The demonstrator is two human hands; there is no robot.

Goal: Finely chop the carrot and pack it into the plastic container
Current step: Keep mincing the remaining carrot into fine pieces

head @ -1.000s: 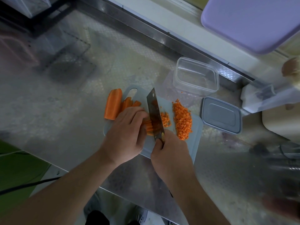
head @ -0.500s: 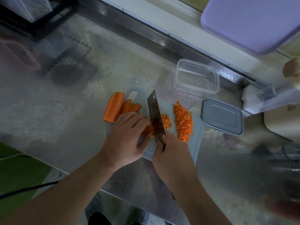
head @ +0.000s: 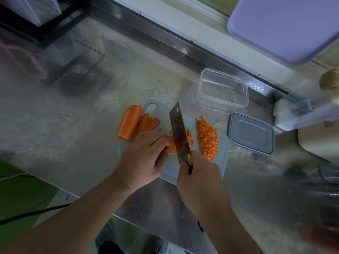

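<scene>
A pale blue cutting board [head: 222, 149] lies on the steel counter. On its left end sit a large carrot piece [head: 129, 124] and several carrot sticks [head: 146, 123]. A heap of chopped carrot [head: 207, 137] lies on the right part. My right hand [head: 199, 177] grips the handle of a cleaver [head: 178, 131], whose blade stands on a bundle of carrot strips [head: 171, 143]. My left hand [head: 145, 156] holds that bundle down with curled fingers, right beside the blade. The clear plastic container [head: 222, 88] stands empty behind the board.
The container's grey lid [head: 251, 133] lies right of the board. A lilac board [head: 282, 24] leans at the back right above a raised steel ledge [head: 165, 33]. A white appliance [head: 300, 114] and a cream object [head: 319, 140] stand at the right. The counter's front edge runs below my wrists.
The cleaver has kept chopping and worked leftward through the strips. My left hand has drawn back to the left, leaving more chopped bits right of the blade.
</scene>
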